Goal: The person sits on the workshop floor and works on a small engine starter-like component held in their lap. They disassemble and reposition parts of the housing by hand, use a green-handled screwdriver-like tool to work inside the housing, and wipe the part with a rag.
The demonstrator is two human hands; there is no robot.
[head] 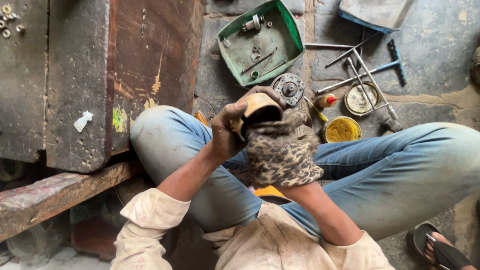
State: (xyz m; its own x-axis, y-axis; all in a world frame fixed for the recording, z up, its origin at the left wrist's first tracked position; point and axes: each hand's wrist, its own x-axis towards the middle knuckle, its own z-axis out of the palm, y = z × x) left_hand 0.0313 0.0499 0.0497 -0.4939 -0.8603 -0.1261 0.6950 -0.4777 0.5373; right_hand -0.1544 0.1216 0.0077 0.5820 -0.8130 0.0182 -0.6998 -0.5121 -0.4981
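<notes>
Left hand [225,132] grips round part [260,107]; rag-wrapped right hand [282,155] inside.

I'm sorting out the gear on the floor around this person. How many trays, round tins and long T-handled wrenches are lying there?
Trays: 2, a green one holding small parts and a grey one at the top edge.
Round tins: 2, one of yellow grease and one paler.
T-handled wrenches: 2, one blue, one bare metal.
Total: 6

I count one green tray [287,30], one grey tray [380,12], two round open tins [342,129] — one spotted cloth [282,155], one round metal part [289,89], one blue-handled wrench [395,62], one small red-capped bottle [326,101].
</notes>
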